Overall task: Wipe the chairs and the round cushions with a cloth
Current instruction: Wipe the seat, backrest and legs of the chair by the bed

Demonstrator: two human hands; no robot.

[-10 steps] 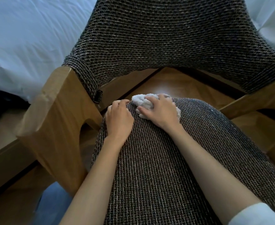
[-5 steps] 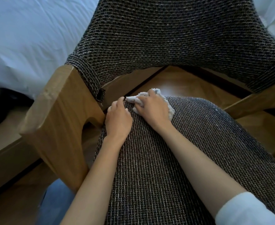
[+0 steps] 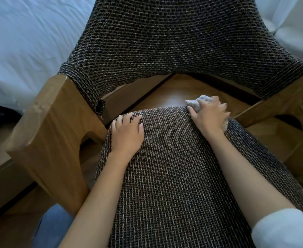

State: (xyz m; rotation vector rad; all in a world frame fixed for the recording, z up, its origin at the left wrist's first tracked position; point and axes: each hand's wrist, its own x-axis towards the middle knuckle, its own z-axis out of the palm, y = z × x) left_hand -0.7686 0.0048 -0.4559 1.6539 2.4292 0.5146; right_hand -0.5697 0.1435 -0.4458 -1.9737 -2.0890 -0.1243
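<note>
A round cushion [image 3: 174,176] of dark woven fabric fills the lower middle of the head view, on a wooden chair [image 3: 45,133] with a woven backrest [image 3: 174,38]. My left hand [image 3: 126,134] rests flat on the cushion's far left edge, fingers spread. My right hand [image 3: 209,116] presses a crumpled white cloth [image 3: 198,102] against the cushion's far right edge, with its fingers curled over the cloth. Part of the cloth shows beyond my fingers and a bit more below my palm.
A bed with white sheets [image 3: 22,42] lies behind and to the left of the chair. The chair's wooden left armrest [image 3: 57,108] and right armrest [image 3: 290,104] flank the cushion. Wooden floor [image 3: 179,90] shows beneath the backrest.
My right hand has slid the cloth rightward along the cushion's far edge, away from my left hand. My left hand has stayed in place.
</note>
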